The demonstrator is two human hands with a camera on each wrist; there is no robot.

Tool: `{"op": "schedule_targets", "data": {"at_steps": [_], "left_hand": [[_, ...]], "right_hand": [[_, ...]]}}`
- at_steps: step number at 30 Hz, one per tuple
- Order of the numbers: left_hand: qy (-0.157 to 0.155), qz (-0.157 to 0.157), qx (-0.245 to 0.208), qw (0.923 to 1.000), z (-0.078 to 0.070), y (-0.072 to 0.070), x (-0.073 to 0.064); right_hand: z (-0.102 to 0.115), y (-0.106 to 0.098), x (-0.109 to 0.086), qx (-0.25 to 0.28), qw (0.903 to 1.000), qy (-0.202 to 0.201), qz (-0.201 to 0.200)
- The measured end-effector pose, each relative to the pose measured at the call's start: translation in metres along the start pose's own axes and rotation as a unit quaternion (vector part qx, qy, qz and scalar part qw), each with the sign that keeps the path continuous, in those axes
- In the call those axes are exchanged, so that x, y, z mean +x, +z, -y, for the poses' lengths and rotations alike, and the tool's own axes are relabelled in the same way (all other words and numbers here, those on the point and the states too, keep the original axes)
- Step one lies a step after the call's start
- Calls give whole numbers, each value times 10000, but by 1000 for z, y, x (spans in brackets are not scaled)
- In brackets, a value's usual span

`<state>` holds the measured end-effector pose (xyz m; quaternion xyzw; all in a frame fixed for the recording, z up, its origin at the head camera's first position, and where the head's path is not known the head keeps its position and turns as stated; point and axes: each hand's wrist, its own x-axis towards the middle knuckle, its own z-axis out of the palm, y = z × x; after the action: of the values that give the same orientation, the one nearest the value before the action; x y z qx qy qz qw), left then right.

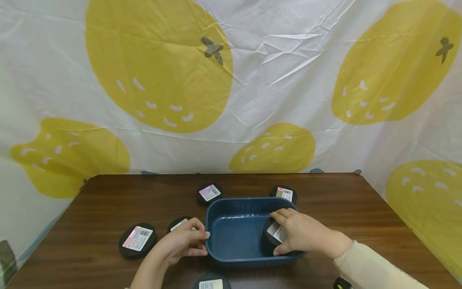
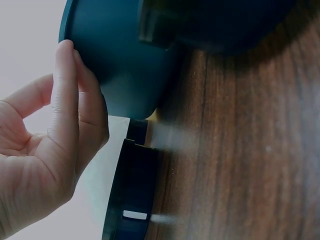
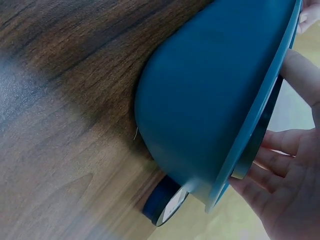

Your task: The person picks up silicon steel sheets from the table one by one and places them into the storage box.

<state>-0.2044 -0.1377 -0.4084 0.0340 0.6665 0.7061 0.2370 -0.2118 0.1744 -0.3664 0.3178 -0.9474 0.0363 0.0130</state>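
Six discs (image 1: 138, 241) show: five on the surface (image 1: 97, 216), two toward its far edge, and one in the single tub (image 1: 234, 235), gripped by the right hand (image 1: 304, 233). The left hand (image 1: 183, 242) pinches the tub's rim.

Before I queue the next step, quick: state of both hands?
Left hand: closed, pinching the blue tub by its left rim.
Right hand: closed, gripping a round black container at the tub's right end.
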Motion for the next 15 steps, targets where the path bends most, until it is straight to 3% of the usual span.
{"op": "schedule_targets", "data": {"at_steps": [15], "left_hand": [[-2, 4, -12, 10000, 0, 0, 0]], "right_hand": [[-5, 0, -5, 274, 9994, -192, 10]]}}
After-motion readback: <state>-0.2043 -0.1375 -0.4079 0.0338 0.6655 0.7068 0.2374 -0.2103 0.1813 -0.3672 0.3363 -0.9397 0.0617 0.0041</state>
